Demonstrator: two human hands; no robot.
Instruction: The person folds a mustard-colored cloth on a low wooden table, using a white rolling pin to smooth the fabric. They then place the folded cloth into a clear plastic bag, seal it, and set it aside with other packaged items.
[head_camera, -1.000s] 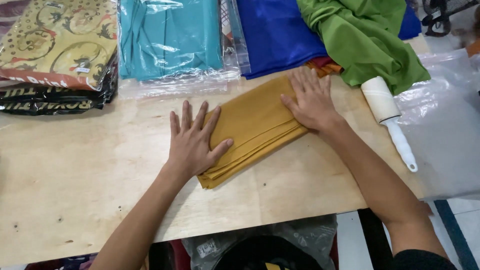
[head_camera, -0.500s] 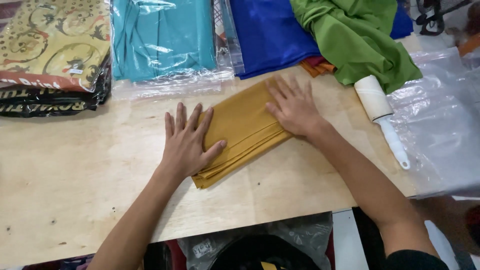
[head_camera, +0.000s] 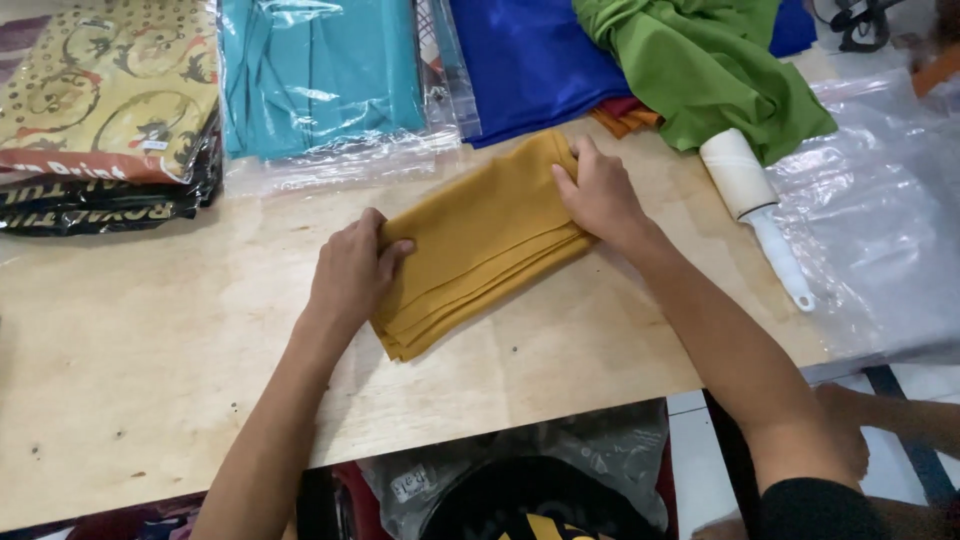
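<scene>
Presently, folded mustard cloth (head_camera: 478, 240) lies mid-worktop (head_camera: 150, 350), just before the teal packet (head_camera: 320, 75). Left hand (head_camera: 350, 270) grips its near-left edge; right hand (head_camera: 598, 190) pinches the far-right end. Folding appears underway; the next fold needs edges kept aligned.

Only 1 view here — a camera worn on the person's head, looking steeply down and forward over a wooden table (head_camera: 150, 380). It sits close: both forearms enter from the near edge, and the left hand (head_camera: 352, 270) and right hand (head_camera: 598, 192) lie mid-frame. The far edge cuts off stacked fabrics; the near edge reaches past the table — to floor at near right.
</scene>
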